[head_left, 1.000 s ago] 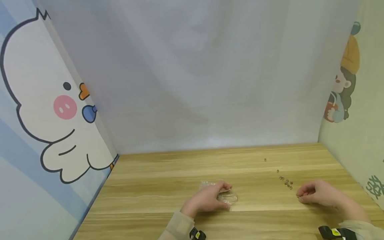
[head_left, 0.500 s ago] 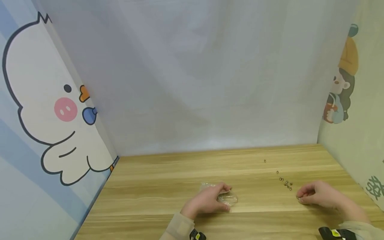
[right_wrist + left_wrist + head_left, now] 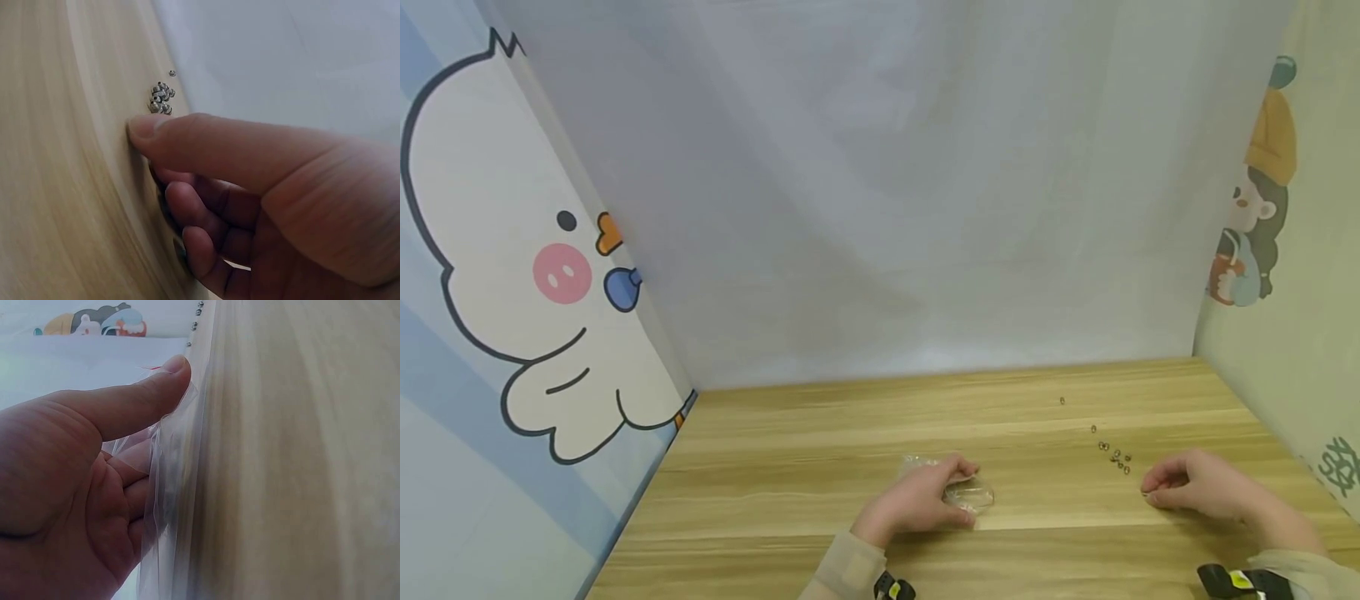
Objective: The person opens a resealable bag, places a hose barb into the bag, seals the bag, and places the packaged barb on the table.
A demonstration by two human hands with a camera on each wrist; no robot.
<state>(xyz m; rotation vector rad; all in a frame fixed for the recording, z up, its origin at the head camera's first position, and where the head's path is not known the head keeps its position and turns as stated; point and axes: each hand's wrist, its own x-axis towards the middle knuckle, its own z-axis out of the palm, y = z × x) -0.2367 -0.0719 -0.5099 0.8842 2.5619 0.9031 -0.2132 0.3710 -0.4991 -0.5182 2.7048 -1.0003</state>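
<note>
My left hand [image 3: 917, 496] rests on the table around a clear plastic bag [image 3: 972, 495]. In the left wrist view, the thumb lies along the bag's edge [image 3: 167, 469] and the other fingers curl behind the film. To the right, my right hand [image 3: 1206, 487] is low at the tabletop, thumb and forefinger pinched together. A tiny bit of a metal bead [image 3: 1145, 493] shows at those fingertips; the rest is hidden. Several small metallic beads [image 3: 1116, 457] lie loose just beyond the right hand. The right wrist view shows them as a silvery cluster [image 3: 160, 100] past the thumb.
One stray bead [image 3: 1062, 401] lies farther back on the wood-grain table [image 3: 790, 467]. A pale grey sheet [image 3: 925, 208] stands behind the table. Walls with cartoon prints [image 3: 497, 250] close in both sides.
</note>
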